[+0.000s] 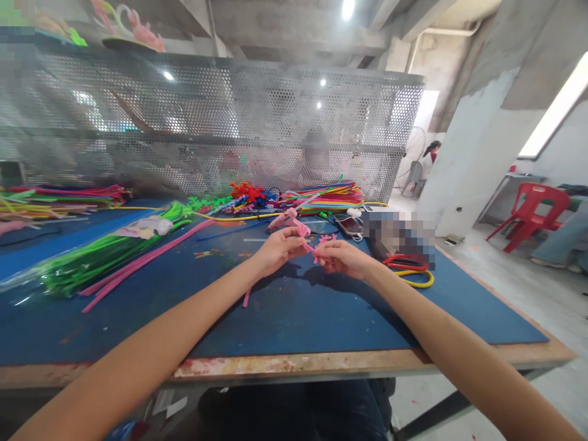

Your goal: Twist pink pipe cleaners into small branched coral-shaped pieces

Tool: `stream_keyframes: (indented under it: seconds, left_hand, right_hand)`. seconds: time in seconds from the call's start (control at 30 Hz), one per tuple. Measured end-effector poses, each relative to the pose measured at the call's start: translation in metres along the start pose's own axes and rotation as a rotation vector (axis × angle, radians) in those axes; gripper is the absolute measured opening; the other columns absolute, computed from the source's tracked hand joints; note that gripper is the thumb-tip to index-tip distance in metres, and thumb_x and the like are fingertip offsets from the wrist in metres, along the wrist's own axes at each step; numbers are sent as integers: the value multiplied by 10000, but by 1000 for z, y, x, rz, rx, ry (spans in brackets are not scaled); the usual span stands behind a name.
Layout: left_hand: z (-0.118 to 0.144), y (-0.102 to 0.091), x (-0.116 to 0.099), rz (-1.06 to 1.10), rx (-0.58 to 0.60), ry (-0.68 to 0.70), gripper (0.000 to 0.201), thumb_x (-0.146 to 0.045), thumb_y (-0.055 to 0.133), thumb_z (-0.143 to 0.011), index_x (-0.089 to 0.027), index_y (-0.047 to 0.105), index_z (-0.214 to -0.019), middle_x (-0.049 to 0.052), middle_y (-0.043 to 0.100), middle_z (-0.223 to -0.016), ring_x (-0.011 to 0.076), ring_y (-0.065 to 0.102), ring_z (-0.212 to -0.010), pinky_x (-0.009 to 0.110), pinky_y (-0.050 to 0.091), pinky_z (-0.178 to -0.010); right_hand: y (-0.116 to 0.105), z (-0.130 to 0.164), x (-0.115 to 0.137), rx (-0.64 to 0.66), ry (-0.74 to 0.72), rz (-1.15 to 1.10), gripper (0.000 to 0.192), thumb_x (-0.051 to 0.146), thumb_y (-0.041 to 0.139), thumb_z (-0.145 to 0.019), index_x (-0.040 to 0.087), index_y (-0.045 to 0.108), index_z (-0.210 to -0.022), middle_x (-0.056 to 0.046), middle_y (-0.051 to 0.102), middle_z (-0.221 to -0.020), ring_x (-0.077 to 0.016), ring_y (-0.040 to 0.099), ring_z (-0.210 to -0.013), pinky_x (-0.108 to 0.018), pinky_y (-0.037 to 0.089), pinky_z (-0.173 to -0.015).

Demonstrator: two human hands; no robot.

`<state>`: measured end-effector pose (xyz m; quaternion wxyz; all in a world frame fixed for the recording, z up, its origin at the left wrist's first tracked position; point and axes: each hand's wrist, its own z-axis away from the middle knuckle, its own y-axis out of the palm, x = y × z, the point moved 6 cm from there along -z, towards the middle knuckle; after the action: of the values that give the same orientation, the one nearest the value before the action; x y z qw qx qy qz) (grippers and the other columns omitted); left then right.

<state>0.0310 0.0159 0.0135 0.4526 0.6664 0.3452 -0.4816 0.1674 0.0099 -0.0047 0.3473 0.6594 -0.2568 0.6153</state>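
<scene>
My left hand and my right hand meet over the blue table, both pinching a small pink pipe-cleaner figure. Its twisted body rises between my fingertips, and a loose pink end hangs down under my left wrist. Both hands are closed on the figure, a little above the mat.
Long pink stems and a bag of green stems lie at left. Piles of coloured pipe cleaners sit at the back before a perforated metal screen, with a person behind it. A phone, red and yellow loops and a red chair are at right.
</scene>
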Motion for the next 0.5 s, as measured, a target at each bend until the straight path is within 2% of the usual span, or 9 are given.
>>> stream_keyframes:
  seconds: [0.1, 0.23, 0.33, 0.4, 0.5]
  left_hand:
    - [1, -1, 5, -33, 16, -44, 323, -221, 757, -616, -160, 603, -893, 12, 657, -702, 136, 648, -638, 311, 504, -745]
    - [1, -5, 7, -93, -24, -43, 341, -253, 755, -614, -157, 620, -912, 7, 649, -715, 126, 633, -634, 302, 508, -719]
    - [-1, -6, 5, -132, -66, -5, 355, -250, 769, -585, -153, 635, -899, -8, 647, -723, 114, 620, -651, 304, 497, -754]
    - [-1, -3, 5, -145, -58, -6, 364, -254, 777, -568, -148, 643, -889, -9, 647, -718, 113, 618, -652, 311, 488, -773]
    - [1, 3, 9, -153, -7, -72, 355, -255, 779, -567, -140, 646, -875, -4, 647, -689, 118, 620, -638, 318, 492, -760]
  right_hand:
    - [-3, 0, 3, -28, -40, 183, 209, 336, 690, -653, 145, 649, -728, 10, 585, -629, -66, 462, -525, -193, 349, -494]
    - [-2, 0, 17, -109, -288, 583, 177, 303, 625, -728, 137, 671, -687, -6, 607, -637, -90, 490, -569, -214, 352, -541]
    - [-4, 4, 30, -272, -456, 843, 157, 246, 571, -782, 144, 676, -726, -23, 627, -682, -113, 511, -605, -233, 374, -583]
    - [-2, 12, 40, -378, -603, 1018, 148, 225, 549, -809, 153, 672, -772, -36, 634, -732, -131, 522, -656, -249, 389, -630]
    - [6, 24, 51, -459, -806, 1271, 157, 250, 532, -842, 174, 667, -814, -44, 645, -781, -161, 516, -755, -282, 381, -716]
